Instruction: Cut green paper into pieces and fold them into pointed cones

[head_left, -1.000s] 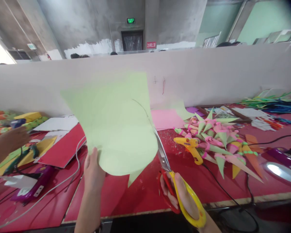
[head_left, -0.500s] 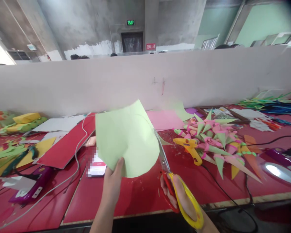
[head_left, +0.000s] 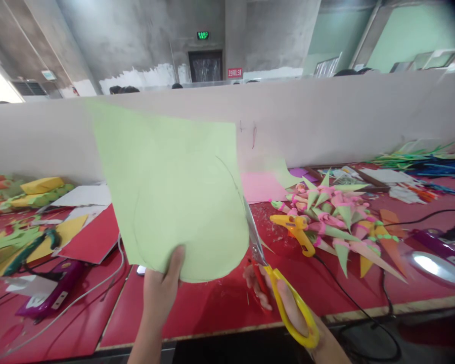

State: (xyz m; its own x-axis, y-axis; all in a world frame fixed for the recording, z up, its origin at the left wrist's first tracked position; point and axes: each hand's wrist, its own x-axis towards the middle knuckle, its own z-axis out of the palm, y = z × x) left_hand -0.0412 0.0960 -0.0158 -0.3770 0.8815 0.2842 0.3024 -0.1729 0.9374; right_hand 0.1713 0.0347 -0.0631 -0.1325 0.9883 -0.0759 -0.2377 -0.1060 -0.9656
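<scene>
A light green sheet of paper (head_left: 189, 202) is held up above the table, with a curved pencil line drawn on it and its lower right edge cut round. My left hand (head_left: 165, 285) pinches its bottom edge, thumb on the near side. In my right hand (head_left: 284, 298) is a pair of scissors (head_left: 298, 318) with one yellow and one red handle, fingers through the loops. The scissor blades stand at the paper's right edge, near the drawn line. Part of the blades is hidden behind the sheet.
Right of the scissors lie a yellow glue gun (head_left: 296, 232) and a heap of pink and green paper cones (head_left: 337, 212). Purple power strips (head_left: 51, 293) sit at both sides, with cables. A red board (head_left: 94, 237) and pliers (head_left: 26, 253) are at left; a white partition (head_left: 307, 116) stands behind.
The green paper has turned and swung up and left, showing more of its uncut part and the drawn line. The scissors remain at its right edge.
</scene>
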